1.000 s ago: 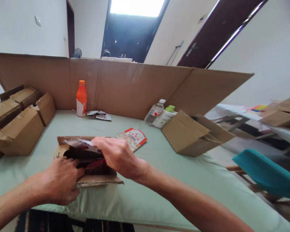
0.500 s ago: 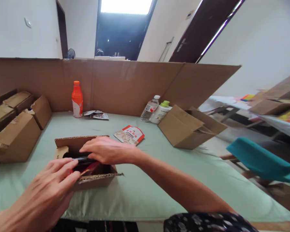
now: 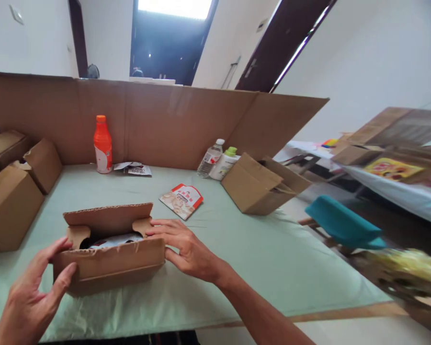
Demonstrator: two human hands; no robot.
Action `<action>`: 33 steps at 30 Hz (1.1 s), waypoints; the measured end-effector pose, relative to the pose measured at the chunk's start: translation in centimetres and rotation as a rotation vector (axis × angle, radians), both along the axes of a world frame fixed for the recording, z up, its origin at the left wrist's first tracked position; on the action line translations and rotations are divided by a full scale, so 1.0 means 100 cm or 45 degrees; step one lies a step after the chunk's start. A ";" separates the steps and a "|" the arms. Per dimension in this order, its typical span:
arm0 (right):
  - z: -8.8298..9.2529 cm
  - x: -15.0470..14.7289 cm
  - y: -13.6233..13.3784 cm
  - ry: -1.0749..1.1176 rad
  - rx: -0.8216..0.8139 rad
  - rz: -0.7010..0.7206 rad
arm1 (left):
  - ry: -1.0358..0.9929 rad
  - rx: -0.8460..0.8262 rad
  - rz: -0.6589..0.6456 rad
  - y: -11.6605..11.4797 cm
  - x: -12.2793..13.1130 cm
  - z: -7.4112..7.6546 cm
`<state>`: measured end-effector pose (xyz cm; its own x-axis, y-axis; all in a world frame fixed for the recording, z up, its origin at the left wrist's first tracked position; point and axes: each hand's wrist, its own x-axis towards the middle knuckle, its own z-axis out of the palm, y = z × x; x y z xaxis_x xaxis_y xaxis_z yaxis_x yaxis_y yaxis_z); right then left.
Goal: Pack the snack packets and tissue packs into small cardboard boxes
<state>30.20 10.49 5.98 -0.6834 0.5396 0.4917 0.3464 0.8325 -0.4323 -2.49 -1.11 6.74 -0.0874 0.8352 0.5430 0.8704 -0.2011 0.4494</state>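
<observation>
A small cardboard box (image 3: 111, 263) with its flaps up stands on the green cloth in front of me. My left hand (image 3: 32, 287) grips its left end, thumb on the front panel and fingers at the upper corner. At the other end, my right hand (image 3: 190, 251) clasps the right side, its fingers over the edge and side flap. Inside the box lies a whitish packet (image 3: 120, 239), mostly hidden by the front panel. Beyond the right hand, a red and white food packet (image 3: 182, 200) lies flat on the cloth.
An orange bottle (image 3: 102, 143) stands by silvery packets (image 3: 138, 169) before a cardboard screen (image 3: 151, 122). Farther right are a water bottle (image 3: 210, 159), a green-capped white bottle (image 3: 225, 164) and a tilted open box (image 3: 253, 184). More boxes (image 3: 12, 206) sit left; a teal chair (image 3: 345, 223) is right.
Both hands have come out of the box and now hold its two ends. The dark object seen between them is out of sight. The view has turned slightly right.
</observation>
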 end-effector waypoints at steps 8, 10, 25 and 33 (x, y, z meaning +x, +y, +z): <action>0.005 0.010 0.006 0.363 -0.124 -0.189 | 0.184 0.159 -0.064 0.019 0.008 -0.010; 0.010 -0.001 0.015 0.393 -0.090 -0.271 | 0.178 0.156 -0.033 0.019 0.012 -0.013; -0.025 0.009 -0.013 -0.111 -0.032 0.016 | 0.156 -0.066 -0.342 0.017 -0.007 -0.018; -0.038 -0.048 0.067 -0.103 0.003 0.014 | 0.511 0.169 -0.180 -0.011 -0.001 -0.036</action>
<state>25.42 17.18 2.16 -0.7268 0.5309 0.4357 0.3710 0.8374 -0.4015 -2.59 -2.16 3.11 0.2623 0.7443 0.6142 0.9304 -0.3639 0.0437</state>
